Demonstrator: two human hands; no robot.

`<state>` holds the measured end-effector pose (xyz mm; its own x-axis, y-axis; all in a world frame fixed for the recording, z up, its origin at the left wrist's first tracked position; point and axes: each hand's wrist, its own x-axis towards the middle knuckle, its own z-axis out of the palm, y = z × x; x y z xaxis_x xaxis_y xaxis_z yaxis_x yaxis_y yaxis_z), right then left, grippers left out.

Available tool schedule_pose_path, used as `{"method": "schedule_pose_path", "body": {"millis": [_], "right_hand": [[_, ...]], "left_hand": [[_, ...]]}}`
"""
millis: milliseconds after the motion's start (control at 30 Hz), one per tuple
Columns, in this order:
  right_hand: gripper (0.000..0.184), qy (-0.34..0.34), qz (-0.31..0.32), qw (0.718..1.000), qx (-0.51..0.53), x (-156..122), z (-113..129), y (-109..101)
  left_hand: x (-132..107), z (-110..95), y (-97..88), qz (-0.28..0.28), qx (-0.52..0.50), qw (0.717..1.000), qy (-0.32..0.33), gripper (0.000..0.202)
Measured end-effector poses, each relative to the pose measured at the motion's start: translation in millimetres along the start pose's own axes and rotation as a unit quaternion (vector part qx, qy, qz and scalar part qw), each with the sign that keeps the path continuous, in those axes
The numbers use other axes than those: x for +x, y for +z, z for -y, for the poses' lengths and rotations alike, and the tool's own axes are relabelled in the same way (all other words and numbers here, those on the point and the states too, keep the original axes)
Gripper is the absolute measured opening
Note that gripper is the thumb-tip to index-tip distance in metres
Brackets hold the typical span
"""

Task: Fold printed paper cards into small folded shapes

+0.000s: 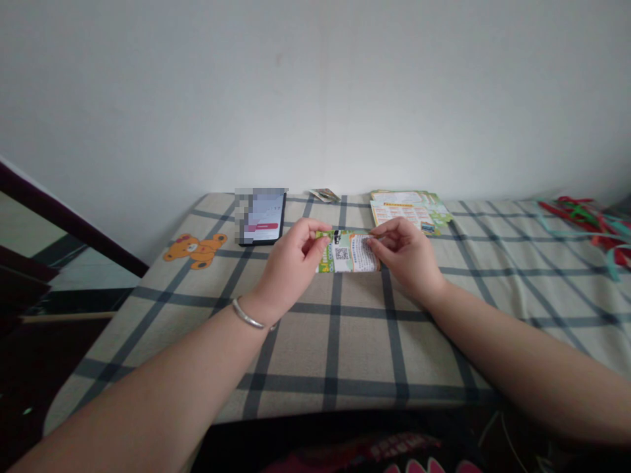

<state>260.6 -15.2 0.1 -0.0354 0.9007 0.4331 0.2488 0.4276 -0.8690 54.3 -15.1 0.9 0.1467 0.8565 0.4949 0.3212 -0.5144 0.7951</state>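
Both my hands pinch a printed paper leaflet (349,253), which has a QR code, green edges and lines of text. My left hand (299,253), with a silver bangle on its wrist, is closed on the leaflet's left end. Thumb and fingers of my right hand (410,253) grip its right end. The leaflet is held just above the checked tablecloth (305,348). Behind my right hand lies a stack of similar leaflets (401,211), partly hidden by that hand. A small folded paper (325,195) rests near the wall, beyond the held leaflet.
A phone (263,217) with a lit screen lies behind my left hand. Left of it is a flat orange bear cutout (194,250). Red, green and teal ribbons (591,226) are heaped at the far right. A white wall (315,98) borders the table's back edge.
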Motion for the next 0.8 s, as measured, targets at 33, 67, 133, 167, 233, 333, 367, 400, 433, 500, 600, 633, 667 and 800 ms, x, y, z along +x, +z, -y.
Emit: {"method": "schedule_pose_path", "body": {"millis": [33, 67, 133, 167, 233, 333, 367, 400, 433, 500, 600, 633, 667, 800], "right_hand": [[0.019, -0.004, -0.005, 1.000, -0.003, 0.2, 0.1, -0.3], [0.018, -0.010, -0.009, 1.000, -0.009, 0.3, 0.3, -0.9], [0.015, -0.031, -0.017, 0.999, -0.036, 0.3, 0.7, -2.4], [0.013, -0.043, -0.019, 0.997, -0.052, 0.2, 0.9, -3.3], [0.009, -0.067, -0.020, 0.994, -0.079, 0.0, 1.3, -4.9], [0.007, -0.083, -0.011, 0.992, -0.092, -0.1, 1.8, -6.2], [0.008, -0.087, -0.008, 0.992, -0.095, -0.2, 2.1, -6.3], [0.008, -0.092, -0.006, 0.991, -0.100, -0.2, 2.5, -6.4], [0.009, -0.099, -0.004, 0.990, -0.104, -0.3, 3.0, -6.4], [0.011, -0.116, -0.007, 0.987, -0.111, -0.7, 4.6, -6.4], [0.008, -0.127, -0.012, 0.986, -0.110, -1.1, 6.9, -6.5], [0.007, -0.127, -0.013, 0.986, -0.111, -1.1, 7.3, -6.6], [0.007, -0.127, -0.015, 0.985, -0.112, -1.0, 7.4, -6.9], [0.009, -0.152, -0.029, 0.980, -0.127, 0.8, 5.9, -8.7]], "left_hand": [[0.1, 0.1, -1.0, 0.002, 0.017, 1.000, 0.010, 0.016], [0.3, 0.0, -2.0, 0.004, 0.033, 0.999, 0.020, 0.016], [1.1, -0.5, -3.7, 0.002, 0.056, 0.998, 0.038, 0.015], [1.6, -1.0, -4.2, 0.000, 0.061, 0.997, 0.044, 0.014], [2.6, -2.5, -4.5, -0.005, 0.054, 0.998, 0.044, 0.011], [3.2, -5.2, -3.5, -0.008, 0.012, 1.000, 0.026, 0.007], [3.2, -6.1, -3.2, -0.012, -0.002, 1.000, 0.022, 0.005], [3.1, -6.8, -3.0, -0.018, -0.011, 0.999, 0.024, 0.005], [2.9, -7.3, -3.0, -0.025, -0.015, 0.999, 0.030, 0.005], [2.5, -8.2, -3.6, -0.037, -0.010, 0.998, 0.052, 0.007], [2.1, -9.3, -6.1, -0.037, 0.034, 0.993, 0.109, 0.012], [2.1, -9.7, -7.1, -0.033, 0.056, 0.989, 0.134, 0.013], [2.2, -10.1, -8.1, -0.029, 0.077, 0.984, 0.160, 0.014], [3.5, -12.4, -10.4, -0.011, 0.117, 0.964, 0.236, 0.017]]}}
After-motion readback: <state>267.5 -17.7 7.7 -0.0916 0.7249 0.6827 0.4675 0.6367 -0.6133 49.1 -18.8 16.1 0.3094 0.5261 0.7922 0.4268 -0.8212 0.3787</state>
